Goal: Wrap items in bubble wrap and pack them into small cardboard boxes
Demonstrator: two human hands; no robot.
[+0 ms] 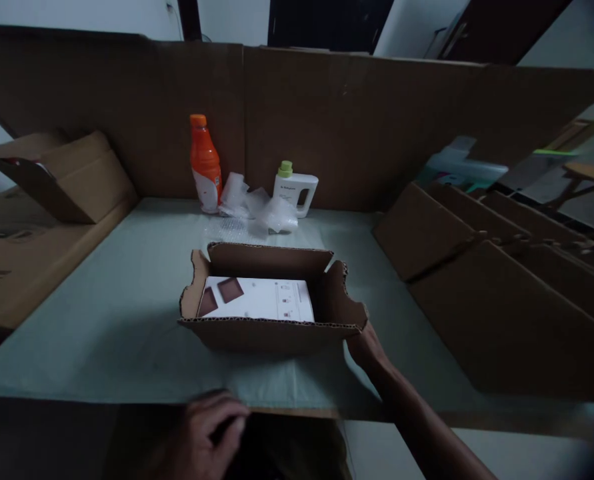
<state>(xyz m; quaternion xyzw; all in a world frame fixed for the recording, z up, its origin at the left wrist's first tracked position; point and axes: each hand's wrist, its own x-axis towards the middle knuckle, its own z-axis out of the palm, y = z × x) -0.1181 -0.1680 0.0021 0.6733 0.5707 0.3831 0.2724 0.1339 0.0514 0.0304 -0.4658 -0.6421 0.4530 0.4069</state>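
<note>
A small cardboard box (271, 337) without top flaps stands on the pale green cloth, its upper edges notched and corrugated. Inside lies a white carton (261, 300) printed with brown squares and small icons. My right hand (364, 343) touches the box's lower right end; its fingers are hidden behind the cardboard. Below the table's front edge, my left hand (211, 427) is slightly blurred, loosely curled with a gap between thumb and fingers. Nothing shows in it, and it is apart from the box.
Behind the box are bubble wrap (261, 210), an orange bottle (205, 163) and a white jug (297, 190) with a green cap. A cardboard wall (357, 127) closes the back. Cardboard bins (517, 320) stand at right, and an open carton (87, 177) at left.
</note>
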